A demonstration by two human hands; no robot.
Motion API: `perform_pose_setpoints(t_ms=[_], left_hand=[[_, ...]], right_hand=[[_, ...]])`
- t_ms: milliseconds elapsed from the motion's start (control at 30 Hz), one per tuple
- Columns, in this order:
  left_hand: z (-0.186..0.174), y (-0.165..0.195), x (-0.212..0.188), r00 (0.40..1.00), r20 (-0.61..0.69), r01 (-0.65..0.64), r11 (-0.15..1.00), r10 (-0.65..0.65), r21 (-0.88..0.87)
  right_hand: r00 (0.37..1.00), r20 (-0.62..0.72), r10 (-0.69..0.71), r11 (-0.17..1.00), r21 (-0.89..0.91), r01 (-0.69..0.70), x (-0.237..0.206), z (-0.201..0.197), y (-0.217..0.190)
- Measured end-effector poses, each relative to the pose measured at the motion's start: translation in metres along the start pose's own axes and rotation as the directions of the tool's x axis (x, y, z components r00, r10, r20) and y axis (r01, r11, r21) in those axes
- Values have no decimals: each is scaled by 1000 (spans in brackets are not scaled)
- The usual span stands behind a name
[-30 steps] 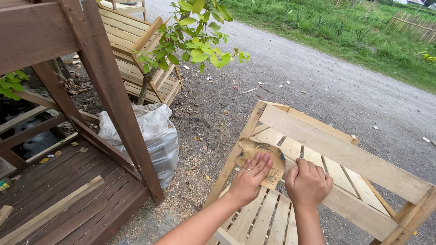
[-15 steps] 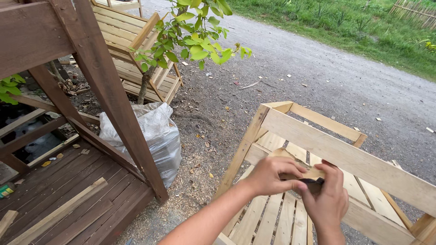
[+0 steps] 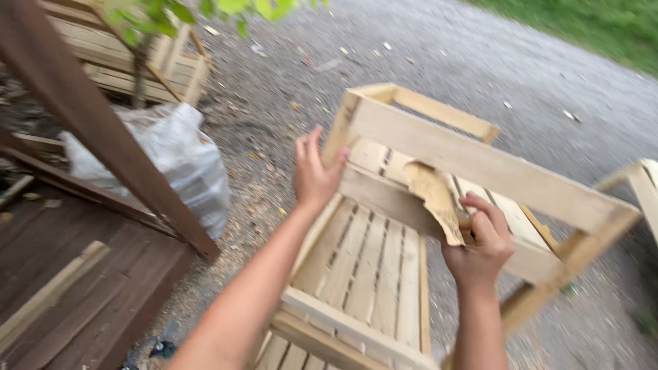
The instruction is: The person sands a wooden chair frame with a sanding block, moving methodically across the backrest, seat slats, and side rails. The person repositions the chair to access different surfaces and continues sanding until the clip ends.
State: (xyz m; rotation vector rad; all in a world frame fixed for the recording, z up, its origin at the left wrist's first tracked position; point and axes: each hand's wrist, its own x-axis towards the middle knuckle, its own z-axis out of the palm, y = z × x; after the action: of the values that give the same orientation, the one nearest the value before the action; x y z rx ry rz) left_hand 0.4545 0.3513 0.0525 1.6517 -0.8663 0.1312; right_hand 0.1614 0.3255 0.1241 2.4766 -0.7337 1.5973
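A pale slatted wooden frame [image 3: 480, 161], like a bench or pallet chair, stands on gravel in front of me. My right hand [image 3: 480, 243] grips a worn sheet of brown sandpaper [image 3: 433, 199] and holds it against the frame's middle rail. My left hand [image 3: 314, 171] is lifted with fingers spread, just off the frame's left upright, holding nothing.
A clear plastic sack [image 3: 171, 161] full of scraps sits on the gravel to the left. A dark brown post [image 3: 103, 123] and decking [image 3: 62, 274] fill the left side. More pale pallet frames [image 3: 137, 62] stand behind a small leafy tree [image 3: 140, 68]. Another frame's edge [image 3: 644, 181] shows at right.
Both hands had pressed the sandpaper on the rail. My left hand has let go and risen to the left; my right hand keeps the sheet. The view has tilted down.
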Motion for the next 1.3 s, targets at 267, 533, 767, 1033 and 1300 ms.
perform_pose_setpoints(t_ms=[267, 533, 767, 1033, 1300], left_hand=[[-25, -38, -66, 919, 258, 286, 955, -297, 78], [-17, -62, -76, 961, 242, 179, 970, -137, -162], [-31, -82, -98, 907, 371, 350, 850, -201, -394], [-62, -135, -202, 914, 387, 244, 925, -119, -291], [-58, -142, -209, 914, 375, 249, 942, -153, -223]], right_hand=[[996, 66, 66, 890, -456, -28, -58, -12, 12], [872, 483, -86, 835, -442, 327, -67, 112, -24], [939, 175, 296, 825, -542, -159, -167, -6, 12], [340, 894, 291, 950, -230, -209, -270, 64, -103], [420, 903, 88, 986, -17, -168, -233, 97, -149]])
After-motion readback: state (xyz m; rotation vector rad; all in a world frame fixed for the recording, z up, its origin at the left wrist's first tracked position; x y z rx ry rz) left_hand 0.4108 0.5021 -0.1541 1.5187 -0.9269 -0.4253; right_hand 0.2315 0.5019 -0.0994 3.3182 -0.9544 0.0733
